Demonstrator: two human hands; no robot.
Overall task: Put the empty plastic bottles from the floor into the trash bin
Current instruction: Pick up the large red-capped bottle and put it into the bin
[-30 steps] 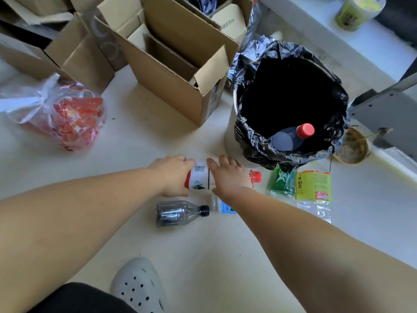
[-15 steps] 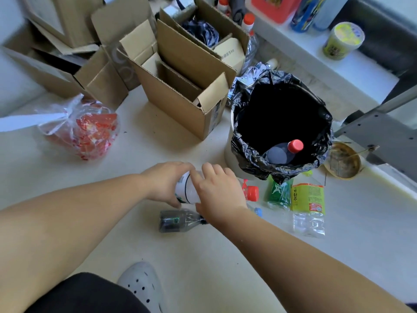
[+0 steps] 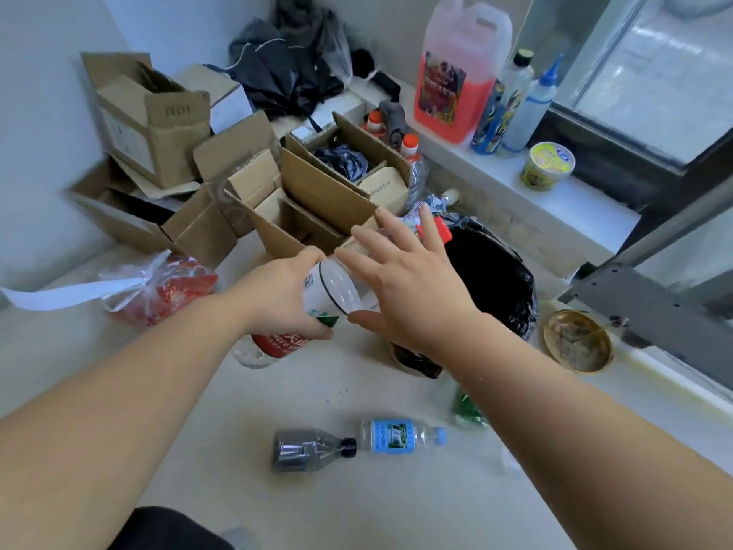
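Observation:
My left hand (image 3: pixel 277 299) grips a clear bottle with a red label (image 3: pixel 329 287) and holds it off the floor, tilted toward the bin. Its red cap (image 3: pixel 441 232) shows past my right fingers. My right hand (image 3: pixel 404 287) hovers over the bottle's upper half with fingers spread, gripping nothing. The trash bin with a black liner (image 3: pixel 496 279) stands just beyond my right hand. On the floor nearer me lie a dark bottle (image 3: pixel 309 450), a blue-labelled bottle (image 3: pixel 400 436) and a green-labelled bottle (image 3: pixel 468 408), the last partly hidden by my right forearm.
Open cardboard boxes (image 3: pixel 317 200) crowd the floor behind the bin and to the left. A red plastic bag (image 3: pixel 174 287) lies at the left. A brass dish (image 3: pixel 577 341) sits right of the bin. A ledge holds a pink jug (image 3: pixel 456 73) and a cup (image 3: pixel 549 166).
The red-labelled bottle has come up off the floor toward the bin in my left hand. My right hand has let go of it and spread open. My view has lifted.

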